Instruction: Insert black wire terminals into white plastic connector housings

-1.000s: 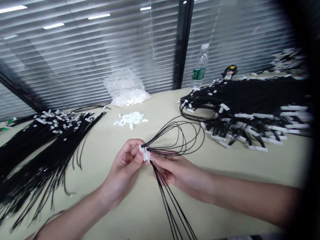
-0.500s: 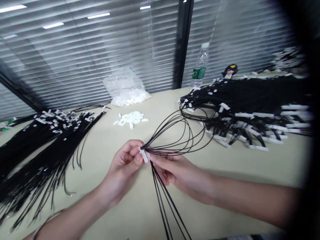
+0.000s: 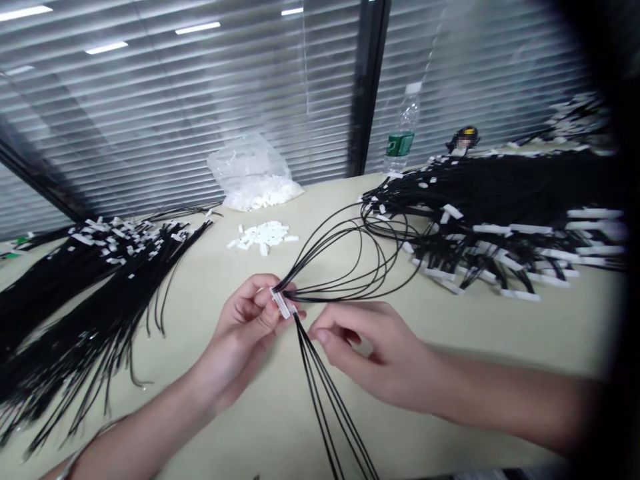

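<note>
Held between the thumb and fingers of my left hand [image 3: 243, 333] is a white connector housing [image 3: 280, 303], tilted over the middle of the table. Black wires [image 3: 360, 291] leave its upper side and loop out to the right. More black wires [image 3: 317, 380] run from its lower end down toward me. Just right of these, apart from the connector, is my right hand [image 3: 380, 353], its thumb and index finger pinched together. Whatever lies between those fingertips is too small to make out.
Loose white connector pieces [image 3: 263, 237] lie before a clear plastic bag [image 3: 255, 177] of similar pieces. Bundles of black wires [image 3: 95, 313] spread over the left side. A large heap of black harnesses [image 3: 520, 187] fills the right, near a water bottle [image 3: 401, 137] and a small figurine [image 3: 463, 141].
My right hand has let go of the connector and drawn back to the right, fingers now pinched. My left hand keeps the connector, moved slightly left and up.
</note>
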`<move>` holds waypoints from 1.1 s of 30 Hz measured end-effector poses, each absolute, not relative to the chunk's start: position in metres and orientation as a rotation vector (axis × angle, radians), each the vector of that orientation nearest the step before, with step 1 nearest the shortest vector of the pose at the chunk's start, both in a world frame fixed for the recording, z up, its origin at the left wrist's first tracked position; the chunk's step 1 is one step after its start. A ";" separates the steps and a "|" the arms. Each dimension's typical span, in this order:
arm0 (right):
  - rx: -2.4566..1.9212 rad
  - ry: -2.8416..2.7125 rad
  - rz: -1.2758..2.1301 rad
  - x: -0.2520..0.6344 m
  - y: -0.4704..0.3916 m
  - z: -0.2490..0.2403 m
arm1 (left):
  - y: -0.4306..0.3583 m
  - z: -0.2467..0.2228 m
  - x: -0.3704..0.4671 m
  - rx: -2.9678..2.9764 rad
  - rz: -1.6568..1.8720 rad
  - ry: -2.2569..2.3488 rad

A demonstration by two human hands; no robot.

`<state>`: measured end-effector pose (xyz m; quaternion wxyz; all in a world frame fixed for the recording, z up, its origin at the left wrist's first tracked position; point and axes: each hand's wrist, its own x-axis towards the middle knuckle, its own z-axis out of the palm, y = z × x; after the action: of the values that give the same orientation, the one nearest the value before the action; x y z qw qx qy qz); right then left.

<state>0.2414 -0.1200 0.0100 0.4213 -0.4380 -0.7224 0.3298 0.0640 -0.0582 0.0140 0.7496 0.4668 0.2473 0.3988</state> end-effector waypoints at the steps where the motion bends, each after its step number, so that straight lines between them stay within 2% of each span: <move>1: -1.067 -1.826 0.776 0.243 -0.122 0.011 | -0.058 0.014 0.064 1.016 0.874 0.537; 5: -1.027 -1.820 0.764 0.243 -0.126 0.013 | -0.060 0.015 0.063 1.039 0.875 0.531; 13: -1.093 -1.828 0.979 0.237 -0.129 0.016 | -0.060 0.017 0.063 1.063 0.848 0.560; 28: -1.239 -1.749 0.771 0.242 -0.123 0.019 | -0.054 0.013 0.062 1.103 0.868 0.566; 30: -1.183 -1.652 0.910 0.243 -0.120 0.019 | -0.054 0.012 0.062 1.101 0.885 0.574; 33: -0.904 -1.413 1.323 0.246 -0.114 0.020 | -0.054 0.012 0.062 1.089 0.891 0.611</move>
<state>0.2459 -0.1138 0.0204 0.4818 -0.3707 -0.5795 0.5428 0.0618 -0.0539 0.0119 0.7201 0.4925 0.2763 0.4033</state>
